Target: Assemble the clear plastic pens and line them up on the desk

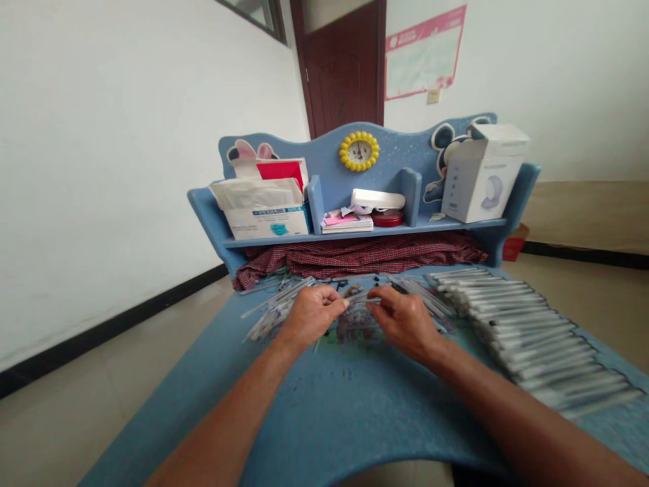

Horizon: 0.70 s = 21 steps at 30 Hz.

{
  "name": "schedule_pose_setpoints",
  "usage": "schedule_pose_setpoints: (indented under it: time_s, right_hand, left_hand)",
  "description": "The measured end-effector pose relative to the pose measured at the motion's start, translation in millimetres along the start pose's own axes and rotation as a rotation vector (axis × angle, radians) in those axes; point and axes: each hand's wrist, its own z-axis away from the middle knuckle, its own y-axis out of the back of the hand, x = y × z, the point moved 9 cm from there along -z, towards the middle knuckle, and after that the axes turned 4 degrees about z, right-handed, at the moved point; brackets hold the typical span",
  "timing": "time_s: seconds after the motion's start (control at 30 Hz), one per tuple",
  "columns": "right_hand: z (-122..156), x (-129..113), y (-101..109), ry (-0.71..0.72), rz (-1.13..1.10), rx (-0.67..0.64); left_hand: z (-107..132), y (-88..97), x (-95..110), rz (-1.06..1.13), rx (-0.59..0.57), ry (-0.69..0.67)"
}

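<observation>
My left hand (315,312) and my right hand (405,323) face each other just above the blue desk (324,412). Thumb and fingers are closed on each. A thin, pale pen tube (359,298) spans the gap between the fingertips, slightly blurred; both hands seem to pinch its ends. Beside my left hand lies a loose pile of clear pen tubes (274,312). Another heap of thin tubes (428,297) is just behind my right hand. Small dark pieces (376,279) lie at the back of the desk, too small to name.
A long stack of pens (527,338) covers the desk's right side. Folded checked cloth (355,256) lies under the shelf (284,241). The shelf holds a mask box (268,222), a white carton (484,179) and a red round tin (387,219). The desk's front edge curves inward.
</observation>
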Motion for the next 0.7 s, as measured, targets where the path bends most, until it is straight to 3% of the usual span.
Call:
schedule_pose_setpoints:
  time_s: [0.07,0.17,0.37,0.57,0.7]
  right_hand:
    - [2,-11,-3,0.124,0.330,-0.034]
    - [3,-13,-14,0.176,0.592,-0.172]
    - [2,-19,-16,0.198,0.733,-0.296]
    - [-4,-26,1,0.182,0.824,-0.366]
    - [0,-29,23,0.160,0.897,-0.401]
  left_hand:
    - [0,-5.9,0,-0.003,-0.049,0.002]
    - [3,-14.9,0,0.015,-0.124,0.024]
    - [8,-21.6,6,0.067,-0.235,0.055]
    - [-3,-3.1,5,0.125,-0.133,0.007]
    - [-6,-1.6,1,0.076,-0.107,0.019]
